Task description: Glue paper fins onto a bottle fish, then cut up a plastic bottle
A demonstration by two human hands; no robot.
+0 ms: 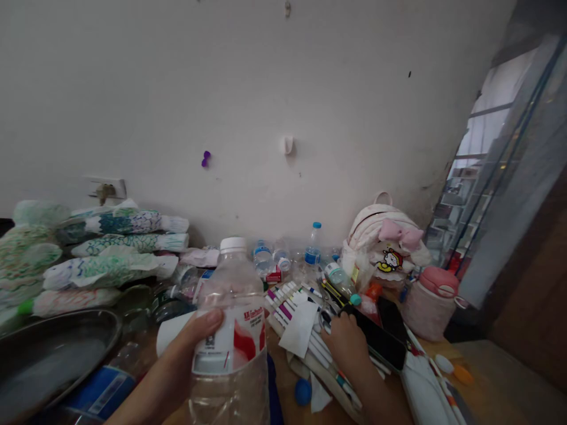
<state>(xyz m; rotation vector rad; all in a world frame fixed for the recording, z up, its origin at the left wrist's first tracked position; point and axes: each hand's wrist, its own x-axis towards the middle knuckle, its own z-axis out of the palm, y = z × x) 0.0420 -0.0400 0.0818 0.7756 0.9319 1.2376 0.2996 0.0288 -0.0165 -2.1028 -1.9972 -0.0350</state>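
Your left fingers (208,323) clasp the white-capped plastic bottle (233,336) upright before you, while your right fingers (344,326) curl at the scissors (325,319), grip unclear, so a hasty tug could scatter the markers (285,310) heaped alongside on the worktop (289,410).

A tan wooden tabletop (287,396) carries slim white marker pens (321,349) heaped across its middle. A round blue plastic cap (303,392) lies nearer the front. On the right stands a squat pink drinking bottle (432,310), near a round white plastic cap (444,363) and a round orange plastic cap (463,374).
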